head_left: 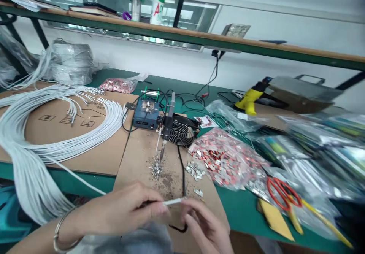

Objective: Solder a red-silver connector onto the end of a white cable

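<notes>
A thin white cable (173, 201) runs between my hands above the front of the cardboard sheet. My left hand (131, 208), with a bracelet at its wrist, is closed in a pinch on the cable close to its end. The fingers of my right hand (203, 223) are curled round the tip, which they mostly hide. Leftwards from my left hand, a cable (80, 177) leads to a large bundle of white cables (31, 170). Beyond my hands, a soldering iron (162, 147) is held upright over a pile of metal scraps (156, 168).
A blue control box (146, 113) and a black fan (182, 131) stand behind the scraps. Small metal connectors (195, 170) lie beside a bag of red-and-silver parts (225, 159). Red-handled scissors (283, 193) rest at right, near a yellow heat gun (251, 98). Overhead runs a shelf (199, 39).
</notes>
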`<state>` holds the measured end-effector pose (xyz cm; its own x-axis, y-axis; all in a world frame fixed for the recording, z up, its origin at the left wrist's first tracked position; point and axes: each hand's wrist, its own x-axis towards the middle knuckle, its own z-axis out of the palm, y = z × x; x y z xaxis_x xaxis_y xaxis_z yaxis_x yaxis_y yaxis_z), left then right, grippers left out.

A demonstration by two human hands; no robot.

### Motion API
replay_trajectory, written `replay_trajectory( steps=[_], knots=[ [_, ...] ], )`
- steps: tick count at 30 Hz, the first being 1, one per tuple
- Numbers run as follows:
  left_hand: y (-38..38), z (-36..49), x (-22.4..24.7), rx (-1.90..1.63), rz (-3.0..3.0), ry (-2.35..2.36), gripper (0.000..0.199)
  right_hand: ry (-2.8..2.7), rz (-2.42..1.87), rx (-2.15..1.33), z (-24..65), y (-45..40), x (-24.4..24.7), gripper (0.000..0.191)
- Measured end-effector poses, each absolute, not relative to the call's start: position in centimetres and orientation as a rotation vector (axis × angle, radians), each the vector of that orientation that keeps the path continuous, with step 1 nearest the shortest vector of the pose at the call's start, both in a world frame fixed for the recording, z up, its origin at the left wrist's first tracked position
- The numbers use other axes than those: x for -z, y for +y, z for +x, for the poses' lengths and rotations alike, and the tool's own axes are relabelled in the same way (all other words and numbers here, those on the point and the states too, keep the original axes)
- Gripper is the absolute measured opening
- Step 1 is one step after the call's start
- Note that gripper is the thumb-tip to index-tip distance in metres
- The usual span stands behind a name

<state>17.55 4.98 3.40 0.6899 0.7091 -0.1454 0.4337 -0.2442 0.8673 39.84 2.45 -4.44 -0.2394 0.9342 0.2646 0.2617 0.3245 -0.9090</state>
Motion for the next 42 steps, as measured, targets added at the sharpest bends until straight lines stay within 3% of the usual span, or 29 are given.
replay_trajectory(
  steps=[5,11,18,24,30,37,42],
  knots=[
    [3.9,17.0,-0.7,-0.309,1.832,0.997,0.033,-1.605,-0.97,-1.054,36.8,3.3,3.6,0.009],
    [2.8,16.6,0.4,-0.253,1.657,0.992,0.034,-1.568,-1.019,-1.221,36.3,3.1,3.0,0.012],
    [2.2,18.1,1.9,-0.535,1.782,1.12,0.029,-1.541,-1.029,-1.258,35.9,3.0,3.0,0.012],
    [1.6,18.3,3.1,-0.705,1.777,1.137,0.027,-1.175,-0.966,-1.292,33.5,2.0,4.7,0.026],
    [1.1,18.0,3.3,-0.763,1.432,1.02,0.028,-0.767,-0.702,-1.369,32.7,2.5,4.9,0.026],
    [1.1,17.4,3.2,-0.799,1.175,0.882,0.031,-1.401,-0.869,-1.301,34.5,3.2,3.3,0.008],
    [0.8,17.2,3.4,-0.781,1.155,0.851,0.029,-1.58,-0.779,-1.049,33.8,2.9,2.6,0.016]
  ],
)
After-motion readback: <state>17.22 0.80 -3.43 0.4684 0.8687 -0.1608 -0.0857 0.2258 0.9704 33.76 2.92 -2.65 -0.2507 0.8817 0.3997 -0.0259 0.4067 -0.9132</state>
